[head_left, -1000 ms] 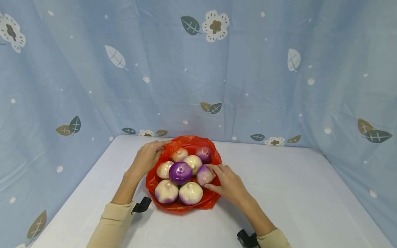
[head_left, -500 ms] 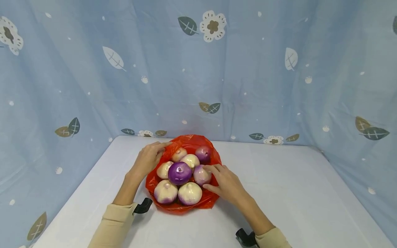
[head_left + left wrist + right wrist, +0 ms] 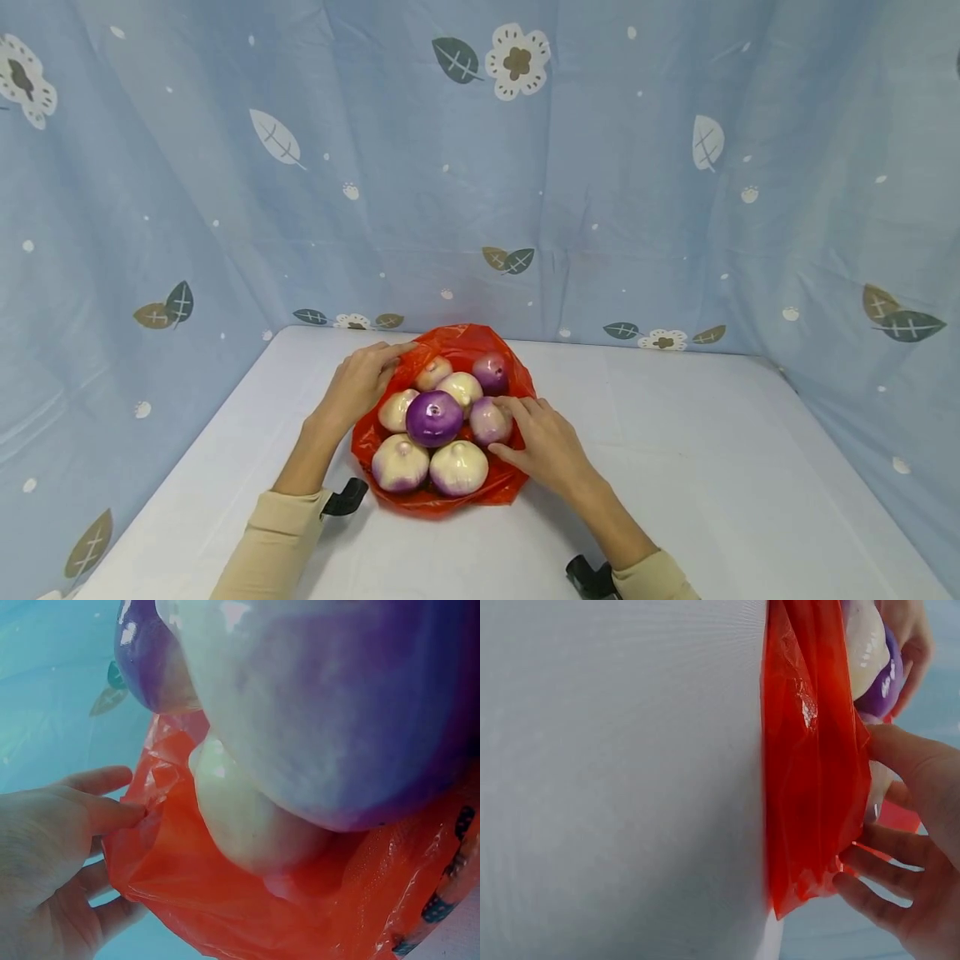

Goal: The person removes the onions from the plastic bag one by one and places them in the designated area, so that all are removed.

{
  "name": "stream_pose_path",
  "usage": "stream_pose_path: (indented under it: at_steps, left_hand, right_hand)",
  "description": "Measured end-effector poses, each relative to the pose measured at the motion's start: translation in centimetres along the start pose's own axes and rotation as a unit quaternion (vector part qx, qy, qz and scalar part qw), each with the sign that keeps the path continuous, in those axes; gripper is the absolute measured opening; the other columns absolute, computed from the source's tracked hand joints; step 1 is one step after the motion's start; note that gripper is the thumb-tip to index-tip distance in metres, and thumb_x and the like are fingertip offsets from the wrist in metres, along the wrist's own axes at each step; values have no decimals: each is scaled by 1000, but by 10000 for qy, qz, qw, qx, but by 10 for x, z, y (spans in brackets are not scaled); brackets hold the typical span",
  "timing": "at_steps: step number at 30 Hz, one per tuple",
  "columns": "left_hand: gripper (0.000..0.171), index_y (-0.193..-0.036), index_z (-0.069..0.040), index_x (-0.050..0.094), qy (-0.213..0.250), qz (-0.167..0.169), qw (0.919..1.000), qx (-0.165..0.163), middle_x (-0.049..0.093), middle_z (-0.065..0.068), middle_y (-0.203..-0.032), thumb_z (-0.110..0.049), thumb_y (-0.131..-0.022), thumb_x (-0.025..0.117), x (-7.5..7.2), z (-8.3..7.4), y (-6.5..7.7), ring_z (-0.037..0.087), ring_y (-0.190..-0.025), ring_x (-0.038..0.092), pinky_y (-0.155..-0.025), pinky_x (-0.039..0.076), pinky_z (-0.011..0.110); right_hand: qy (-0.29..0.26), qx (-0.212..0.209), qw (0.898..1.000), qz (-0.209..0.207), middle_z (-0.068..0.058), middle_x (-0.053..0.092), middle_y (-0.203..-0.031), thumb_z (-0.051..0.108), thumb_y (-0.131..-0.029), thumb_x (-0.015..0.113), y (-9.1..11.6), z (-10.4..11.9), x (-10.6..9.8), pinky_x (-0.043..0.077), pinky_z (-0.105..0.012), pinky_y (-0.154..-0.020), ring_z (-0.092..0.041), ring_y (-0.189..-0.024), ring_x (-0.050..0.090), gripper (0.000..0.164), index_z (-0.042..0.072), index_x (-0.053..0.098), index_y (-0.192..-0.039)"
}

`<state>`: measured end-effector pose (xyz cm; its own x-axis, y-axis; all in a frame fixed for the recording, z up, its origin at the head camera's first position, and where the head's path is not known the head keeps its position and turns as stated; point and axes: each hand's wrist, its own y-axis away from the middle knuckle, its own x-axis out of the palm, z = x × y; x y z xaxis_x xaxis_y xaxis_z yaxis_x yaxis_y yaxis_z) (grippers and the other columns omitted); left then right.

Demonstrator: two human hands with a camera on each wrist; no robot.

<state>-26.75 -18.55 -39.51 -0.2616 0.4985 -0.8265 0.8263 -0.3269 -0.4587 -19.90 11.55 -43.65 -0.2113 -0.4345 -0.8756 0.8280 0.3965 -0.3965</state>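
Observation:
A red plastic bag (image 3: 471, 335) stands with its mouth spread wide, holding several glossy onions in white and purple. A dark purple onion (image 3: 434, 418) lies on top near the middle. My left hand (image 3: 360, 379) pinches the bag's far left rim; in the left wrist view its thumb lies on the near side of the plastic with other fingers behind. On the other side, my right hand (image 3: 543, 442) rests at the bag's rim with thumb and forefinger spread beside a pale purple onion (image 3: 489, 423). In the right wrist view, its other fingers lie loosely along the bag's outside.
The bag stands on a white-covered table (image 3: 712, 467), toward the far left part. A blue curtain (image 3: 637, 167) with leaves and flowers hangs behind and along both sides. Black wrist mounts (image 3: 347, 497) sit by the sleeve cuffs.
The pale purple onion at my right hand has shifted slightly left against its neighbours, and the right fingers have moved along with it. My left hand stays at the rim.

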Motion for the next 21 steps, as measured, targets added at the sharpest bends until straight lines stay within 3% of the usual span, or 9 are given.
stream_pose_path:
  at_steps: [10, 16, 21]
  left_hand:
    - [40, -127, -17, 68, 11, -54, 10000, 6, 69, 6, -88, 0, -92, 60, 0, 2, 0, 17, -69, 55, -60, 43, 32]
    - [40, -125, -19, 69, 98, -165, 9998, 90, 71, 7, -91, 0, -91, 62, 1, 5, 0, 21, -75, 62, -66, 50, 37]
    - [40, -122, -15, 71, 411, -211, 9988, 178, 72, 7, -89, 5, -89, 63, 2, 12, 0, 21, -74, 60, -70, 52, 38]
  right_hand:
    - [-513, 241, 9983, 129, 3, 64, -124, 39, -80, 80, 0, 2, -25, 53, -43, -93, -19, -108, 61, 61, 27, 54, -134]
    - [-880, 335, 9955, -53, 3, 64, -119, 35, -80, 81, -1, -3, -39, 55, -43, -92, -22, -109, 64, 64, 29, 53, -137]
    - [-998, 280, 9942, -300, 0, 64, -119, 33, -79, 82, 1, -12, -49, 57, -41, -88, -20, -110, 63, 66, 26, 53, -138]
